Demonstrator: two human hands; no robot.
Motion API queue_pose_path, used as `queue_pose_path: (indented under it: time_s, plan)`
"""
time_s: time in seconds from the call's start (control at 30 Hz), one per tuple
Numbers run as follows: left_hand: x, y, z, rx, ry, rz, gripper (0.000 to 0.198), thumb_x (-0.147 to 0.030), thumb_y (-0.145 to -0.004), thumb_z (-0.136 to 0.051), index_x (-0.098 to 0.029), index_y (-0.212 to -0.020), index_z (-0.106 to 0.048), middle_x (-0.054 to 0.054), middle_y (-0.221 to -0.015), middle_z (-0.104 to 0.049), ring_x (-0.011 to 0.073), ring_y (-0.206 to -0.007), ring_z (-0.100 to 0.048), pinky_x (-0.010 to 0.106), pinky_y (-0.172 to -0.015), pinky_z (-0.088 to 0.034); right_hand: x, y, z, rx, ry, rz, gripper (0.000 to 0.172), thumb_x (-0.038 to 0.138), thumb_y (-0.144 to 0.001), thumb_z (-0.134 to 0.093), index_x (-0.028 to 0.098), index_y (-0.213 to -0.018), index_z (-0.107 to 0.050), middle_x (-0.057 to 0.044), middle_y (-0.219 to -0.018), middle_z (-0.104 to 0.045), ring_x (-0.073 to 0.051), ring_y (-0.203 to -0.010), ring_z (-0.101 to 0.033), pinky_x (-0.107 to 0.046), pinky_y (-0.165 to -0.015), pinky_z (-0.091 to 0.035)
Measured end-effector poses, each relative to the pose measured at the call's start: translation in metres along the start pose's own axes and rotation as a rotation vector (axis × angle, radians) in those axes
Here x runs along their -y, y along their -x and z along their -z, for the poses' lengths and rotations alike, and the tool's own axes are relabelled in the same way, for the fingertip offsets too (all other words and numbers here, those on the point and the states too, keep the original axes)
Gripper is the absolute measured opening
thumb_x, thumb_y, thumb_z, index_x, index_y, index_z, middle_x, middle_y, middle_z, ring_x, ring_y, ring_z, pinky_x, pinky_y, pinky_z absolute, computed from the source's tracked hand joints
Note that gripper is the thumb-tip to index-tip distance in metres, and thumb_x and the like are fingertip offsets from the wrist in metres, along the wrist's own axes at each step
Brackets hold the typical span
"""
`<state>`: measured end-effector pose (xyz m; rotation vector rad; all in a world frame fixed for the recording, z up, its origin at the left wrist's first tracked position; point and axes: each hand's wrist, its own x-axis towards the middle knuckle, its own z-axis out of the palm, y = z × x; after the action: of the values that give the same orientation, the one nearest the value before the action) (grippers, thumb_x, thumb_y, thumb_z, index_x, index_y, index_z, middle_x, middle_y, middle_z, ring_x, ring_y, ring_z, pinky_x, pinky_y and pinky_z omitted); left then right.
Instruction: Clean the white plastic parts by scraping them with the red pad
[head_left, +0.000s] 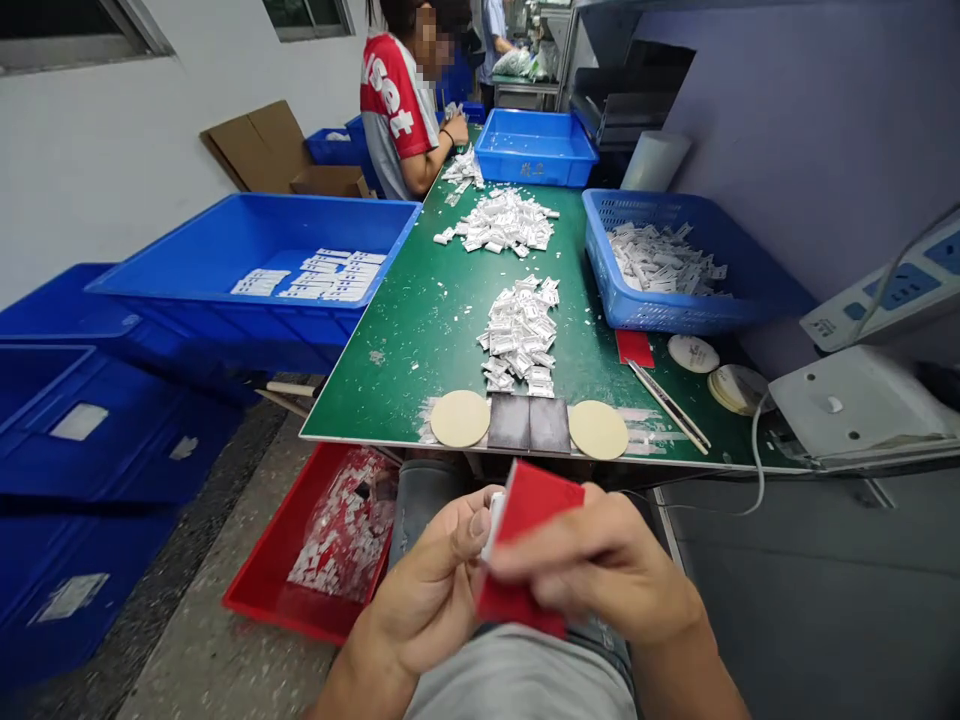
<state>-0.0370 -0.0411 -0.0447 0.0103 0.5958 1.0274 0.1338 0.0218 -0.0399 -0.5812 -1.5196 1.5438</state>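
Note:
My right hand (pixel 600 565), blurred by motion, pinches a red sheet (pixel 536 505) that looks like sandpaper. In my left hand (pixel 442 570), the thumb and fingers close on a small white plastic piece (pixel 495 508), mostly hidden behind the sheet. Sheet and piece meet in front of my lap, just below the table edge. Beyond them, along that edge, lie two dark square plates (pixel 529 424) between a cream disc (pixel 460 418) on the left and another cream disc (pixel 598 430) on the right. A pile of white plastic pieces (pixel 520 330) rests behind the plates.
The green table (pixel 405 340) carries another white pile (pixel 506 220), a blue basket (pixel 611 312) of pieces, tweezers (pixel 667 405) and a power strip (pixel 885 285). A blue bin (pixel 262 215) stands left, a red bin (pixel 281 600) below. A co-worker (pixel 405 110) sits at the far left side.

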Motion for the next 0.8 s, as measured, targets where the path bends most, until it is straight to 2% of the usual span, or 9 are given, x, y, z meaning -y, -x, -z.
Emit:
queue_pose_path:
  time_s: [0.1, 0.2, 0.23, 0.37, 0.43, 0.53, 0.67, 0.73, 0.8]
  plan:
    - [0.0, 0.0, 0.001, -0.017, 0.018, -0.006, 0.04, -0.027, -0.061, -0.104, -0.013, -0.087, -0.076, -0.003, -0.067, -0.061, 0.0035, -0.057, -0.054, 0.01, -0.053, -0.043, -0.001, 0.006, -0.002, -0.254, 0.054, -0.048, 0.023, 0.035, -0.101, -0.073, 0.033, -0.119, -0.086, 0.005, -0.057, -0.068, -0.007, -0.042, -0.048, -0.018, -0.043, -0.039]
    - [0.0, 0.003, 0.003, -0.03, -0.029, -0.02, 0.04, -0.031, -0.063, -0.104, -0.015, -0.089, -0.078, -0.003, -0.068, -0.062, 0.0032, -0.057, -0.053, 0.01, -0.054, -0.044, -0.005, 0.004, -0.001, -0.045, 0.047, -0.074, 0.021, 0.039, -0.097, -0.077, 0.032, -0.114, -0.087, 0.003, -0.061, -0.071, -0.008, -0.043, -0.05, -0.02, -0.043, -0.042]
    - [-0.001, 0.004, 0.004, -0.029, -0.082, -0.053, 0.04, -0.033, -0.063, -0.103, -0.016, -0.09, -0.079, -0.002, -0.068, -0.063, 0.004, -0.057, -0.053, 0.012, -0.054, -0.045, -0.007, 0.001, 0.0, -0.084, 0.085, -0.079, 0.021, 0.037, -0.097, -0.077, 0.032, -0.114, -0.087, 0.003, -0.063, -0.072, -0.008, -0.045, -0.051, -0.02, -0.045, -0.043]
    - [-0.006, 0.004, 0.017, -0.159, -0.544, -0.539, 0.024, -0.034, -0.076, -0.094, -0.019, -0.09, -0.082, 0.002, -0.079, -0.071, 0.011, -0.071, -0.066, 0.018, -0.066, -0.054, -0.016, -0.002, -0.002, -0.568, 0.11, -0.105, 0.022, 0.037, -0.101, -0.072, 0.031, -0.117, -0.085, 0.002, -0.065, -0.073, -0.009, -0.05, -0.055, -0.019, -0.049, -0.044]
    - [-0.006, 0.001, 0.022, -0.314, -0.806, -0.854, 0.02, -0.027, -0.083, -0.089, -0.021, -0.101, -0.084, 0.003, -0.092, -0.077, 0.0143, -0.086, -0.073, 0.022, -0.081, -0.059, -0.018, 0.005, -0.008, -0.56, -0.008, -0.122, 0.024, 0.042, -0.1, -0.073, 0.03, -0.117, -0.085, 0.0, -0.064, -0.074, -0.009, -0.049, -0.056, -0.018, -0.045, -0.04]
    - [0.002, -0.003, 0.021, -0.481, -0.986, -1.15, 0.051, -0.016, -0.082, -0.088, -0.025, -0.13, -0.073, 0.0, -0.097, -0.081, 0.0168, -0.092, -0.077, 0.032, -0.098, -0.059, -0.016, 0.02, -0.022, -0.529, -0.172, -0.154, 0.025, 0.044, -0.101, -0.072, 0.031, -0.12, -0.084, 0.0, -0.063, -0.075, -0.008, -0.044, -0.051, -0.016, -0.04, -0.033]
    - [0.022, -0.004, 0.01, -0.519, -0.876, -1.305, 0.063, -0.012, -0.079, -0.09, -0.029, -0.134, -0.063, -0.003, -0.09, -0.084, 0.0225, -0.092, -0.08, 0.041, -0.097, -0.061, -0.014, 0.021, -0.03, -0.137, -0.237, -0.115, 0.029, 0.049, -0.095, -0.077, 0.026, -0.11, -0.088, -0.001, -0.061, -0.073, -0.011, -0.044, -0.055, -0.021, -0.042, -0.043]
    - [0.03, -0.003, 0.006, -0.548, -0.781, -1.376, 0.066, -0.01, -0.076, -0.092, -0.029, -0.131, -0.062, -0.003, -0.086, -0.084, 0.0247, -0.089, -0.08, 0.042, -0.091, -0.062, -0.016, 0.014, -0.028, -0.231, -0.112, -0.101, 0.027, 0.045, -0.093, -0.08, 0.026, -0.11, -0.088, 0.001, -0.06, -0.072, -0.011, -0.047, -0.058, -0.023, -0.048, -0.05]
    - [0.034, 0.0, 0.005, -0.583, -0.733, -1.395, 0.071, -0.007, -0.07, -0.095, -0.029, -0.129, -0.061, -0.004, -0.083, -0.083, 0.0249, -0.086, -0.08, 0.043, -0.09, -0.062, -0.019, 0.007, -0.023, -0.537, -0.022, -0.092, 0.028, 0.042, -0.097, -0.078, 0.028, -0.12, -0.085, 0.004, -0.059, -0.07, -0.011, -0.048, -0.059, -0.022, -0.05, -0.051]
